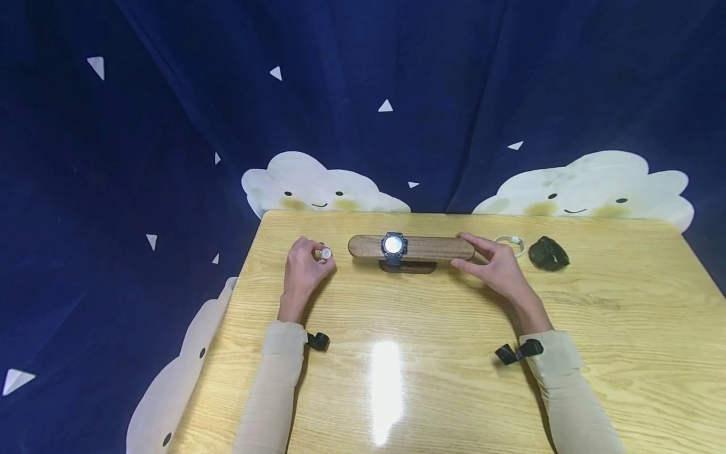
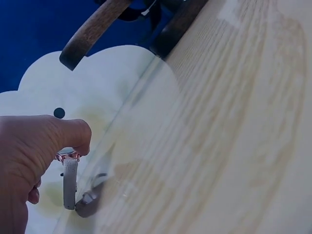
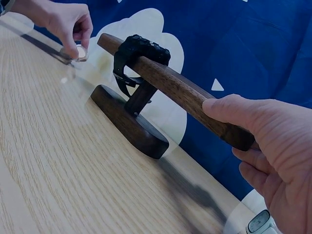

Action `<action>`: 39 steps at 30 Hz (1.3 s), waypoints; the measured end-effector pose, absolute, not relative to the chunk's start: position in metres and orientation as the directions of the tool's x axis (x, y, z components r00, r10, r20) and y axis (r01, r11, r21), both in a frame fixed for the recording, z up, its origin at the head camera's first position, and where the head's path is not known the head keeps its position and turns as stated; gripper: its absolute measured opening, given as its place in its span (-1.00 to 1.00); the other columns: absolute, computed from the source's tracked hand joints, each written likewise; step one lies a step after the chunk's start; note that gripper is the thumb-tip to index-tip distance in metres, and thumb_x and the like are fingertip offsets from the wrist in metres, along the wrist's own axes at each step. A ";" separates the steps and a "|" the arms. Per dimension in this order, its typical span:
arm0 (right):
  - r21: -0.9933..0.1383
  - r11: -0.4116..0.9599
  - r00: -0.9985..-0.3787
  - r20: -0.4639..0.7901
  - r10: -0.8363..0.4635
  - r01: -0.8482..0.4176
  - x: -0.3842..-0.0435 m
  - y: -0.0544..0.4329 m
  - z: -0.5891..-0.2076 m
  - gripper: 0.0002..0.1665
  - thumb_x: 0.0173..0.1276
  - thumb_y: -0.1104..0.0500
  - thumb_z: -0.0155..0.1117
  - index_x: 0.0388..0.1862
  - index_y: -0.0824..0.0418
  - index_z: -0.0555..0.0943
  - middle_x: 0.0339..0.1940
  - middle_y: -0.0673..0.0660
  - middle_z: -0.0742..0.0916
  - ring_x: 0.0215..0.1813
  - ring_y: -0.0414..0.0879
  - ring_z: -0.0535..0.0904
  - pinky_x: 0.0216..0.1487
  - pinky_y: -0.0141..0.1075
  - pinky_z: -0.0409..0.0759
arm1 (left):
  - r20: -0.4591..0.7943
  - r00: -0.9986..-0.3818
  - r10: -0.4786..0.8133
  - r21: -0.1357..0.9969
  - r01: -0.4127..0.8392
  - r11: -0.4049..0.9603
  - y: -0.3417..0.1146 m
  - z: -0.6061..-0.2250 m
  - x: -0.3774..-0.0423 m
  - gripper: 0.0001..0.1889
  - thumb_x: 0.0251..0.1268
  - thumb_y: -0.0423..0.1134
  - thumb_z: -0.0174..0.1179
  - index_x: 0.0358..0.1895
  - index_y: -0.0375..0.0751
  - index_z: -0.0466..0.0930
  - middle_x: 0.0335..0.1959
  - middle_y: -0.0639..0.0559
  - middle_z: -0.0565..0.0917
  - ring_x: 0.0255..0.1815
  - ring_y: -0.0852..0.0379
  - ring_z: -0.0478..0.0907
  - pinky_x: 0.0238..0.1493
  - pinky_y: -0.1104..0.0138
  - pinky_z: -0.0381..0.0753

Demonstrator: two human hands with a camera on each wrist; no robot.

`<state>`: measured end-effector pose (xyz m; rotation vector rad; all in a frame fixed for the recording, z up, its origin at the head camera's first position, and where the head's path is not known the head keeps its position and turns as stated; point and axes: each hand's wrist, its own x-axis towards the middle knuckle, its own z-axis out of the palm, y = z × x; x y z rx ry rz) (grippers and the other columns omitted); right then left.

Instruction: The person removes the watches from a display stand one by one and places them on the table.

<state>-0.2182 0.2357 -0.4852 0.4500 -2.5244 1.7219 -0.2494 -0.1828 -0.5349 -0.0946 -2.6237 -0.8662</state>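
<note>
My left hand (image 1: 304, 265) pinches a small wristwatch (image 1: 325, 253) with a round pale face, left of a dark wooden watch stand (image 1: 433, 246). In the left wrist view its pale strap (image 2: 70, 185) hangs down below my thumb. My right hand (image 1: 499, 266) grips the right end of the stand's bar, thumb on the near side. A chunky black watch (image 1: 394, 246) is strapped around the bar, left of its middle. The stand's base (image 3: 129, 122) rests on the table under the bar.
Right of my right hand, a white-banded watch (image 1: 513, 241) and a black watch (image 1: 548, 254) lie on the wooden table (image 1: 454, 378). A dark blue curtain (image 1: 340, 113) with cloud prints hangs along the table's back and left edges.
</note>
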 end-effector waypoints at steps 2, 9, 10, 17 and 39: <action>-0.903 0.340 -0.959 0.202 -0.201 -0.262 -0.222 0.238 -0.493 -0.31 0.27 0.35 0.56 0.38 0.39 0.57 0.36 0.38 0.64 0.46 0.27 0.47 0.38 -0.53 0.45 | 0.371 -0.927 -0.054 0.563 0.178 0.807 -0.182 -0.535 -0.249 -0.73 -0.04 -0.29 0.46 -0.20 -0.30 0.79 -0.37 -0.06 0.59 -0.37 0.04 0.51 -0.37 0.23 0.66; -0.904 0.334 -0.958 0.209 -0.195 -0.265 -0.232 0.245 -0.513 -0.30 0.26 0.32 0.59 0.39 0.30 0.60 0.37 0.31 0.65 0.47 0.18 0.49 0.37 -0.56 0.45 | 0.396 -0.918 -0.036 0.547 0.204 0.812 -0.180 -0.536 -0.248 -0.78 -0.07 -0.38 0.44 -0.26 -0.33 0.79 -0.38 -0.09 0.61 -0.36 -0.02 0.54 -0.33 0.16 0.68; -0.906 0.331 -0.958 0.209 -0.197 -0.265 -0.233 0.246 -0.514 -0.29 0.25 0.31 0.59 0.39 0.29 0.60 0.37 0.30 0.65 0.47 0.17 0.49 0.37 -0.56 0.45 | 0.399 -0.916 -0.035 0.539 0.204 0.817 -0.180 -0.536 -0.248 -0.79 -0.06 -0.38 0.44 -0.26 -0.32 0.79 -0.38 -0.09 0.61 -0.35 -0.02 0.55 -0.32 0.16 0.69; -0.909 0.323 -0.959 0.205 -0.197 -0.261 -0.233 0.246 -0.514 -0.28 0.24 0.30 0.61 0.39 0.25 0.61 0.36 0.28 0.66 0.46 0.14 0.50 0.37 -0.57 0.46 | 0.416 -0.909 -0.033 0.523 0.210 0.826 -0.182 -0.540 -0.250 -0.80 -0.04 -0.43 0.41 -0.26 -0.34 0.80 -0.42 -0.11 0.60 -0.36 -0.06 0.55 -0.31 0.10 0.69; -0.907 0.343 -0.963 0.185 -0.194 -0.243 -0.230 0.245 -0.510 -0.28 0.26 0.31 0.59 0.41 0.29 0.58 0.39 0.31 0.63 0.49 0.17 0.46 0.40 -0.54 0.44 | 0.462 -0.880 -0.114 0.648 0.247 0.721 -0.182 -0.524 -0.252 -0.49 0.08 -0.25 0.53 0.13 -0.39 0.73 -0.39 -0.27 0.57 -0.39 -0.04 0.45 -0.32 0.18 0.56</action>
